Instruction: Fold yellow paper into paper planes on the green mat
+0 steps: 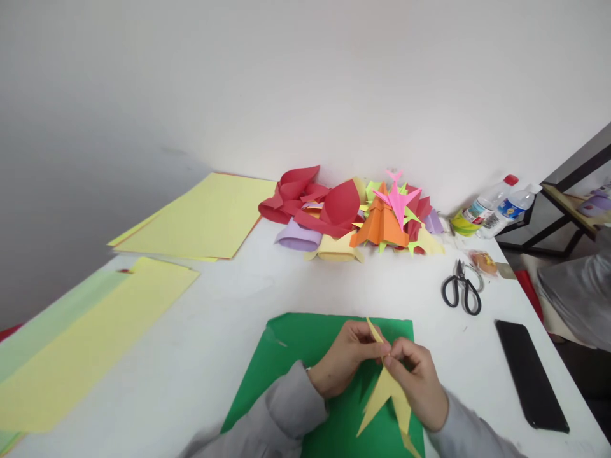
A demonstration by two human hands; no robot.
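Both my hands pinch a folded yellow paper piece (390, 389) with several pointed ends, held above a green sheet (281, 343) on the white table. My left hand (344, 357) grips it near its upper narrow point, thumb and fingers pressed together. Close beside it, my right hand (420, 381) pinches the same fold from the right, with the thumb on top. Two long points of the paper hang down toward me. Part of the fold is hidden behind my fingertips.
Along the wall lie yellow sheets (200, 216) and a pile of folded paper shapes, among them an orange one (382, 226) and a pink one (397, 200). Scissors (461, 289), a black phone (531, 375) and bottles (484, 205) are on the right. More sheets (95, 343) lie left.
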